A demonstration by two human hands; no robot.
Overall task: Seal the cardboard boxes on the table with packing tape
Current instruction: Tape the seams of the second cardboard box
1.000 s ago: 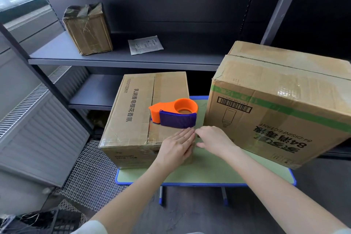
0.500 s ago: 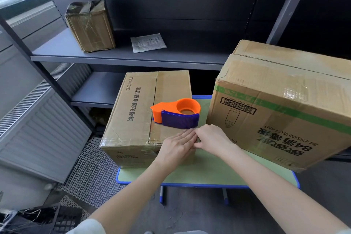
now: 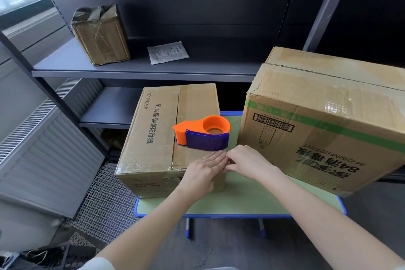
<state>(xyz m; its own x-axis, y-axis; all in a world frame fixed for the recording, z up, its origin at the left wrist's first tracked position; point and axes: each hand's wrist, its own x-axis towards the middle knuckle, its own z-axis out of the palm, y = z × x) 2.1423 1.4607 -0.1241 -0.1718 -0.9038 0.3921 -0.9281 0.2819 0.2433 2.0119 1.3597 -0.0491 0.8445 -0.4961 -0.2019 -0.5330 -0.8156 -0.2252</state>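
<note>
A small cardboard box (image 3: 157, 133) with black print stands on the left of the green table (image 3: 241, 199). An orange and purple tape dispenser (image 3: 203, 135) rests on the box's top, near its right edge. My left hand (image 3: 202, 173) lies flat, fingers together, on the box's near right corner. My right hand (image 3: 247, 161) touches the same corner from the right, its fingertips pinched at the box edge; clear tape there is hard to make out. A larger box (image 3: 324, 129) with a green stripe and barcode sits on the table's right side.
Dark metal shelving (image 3: 140, 70) stands behind the table, holding a taped brown parcel (image 3: 100, 35) and a flat paper packet (image 3: 167, 52). A white radiator panel (image 3: 43, 151) and wire mesh (image 3: 105, 201) lie on the floor at the left.
Both hands stay at the small box's near right corner with only slight finger shifts. The view has tilted a little.
</note>
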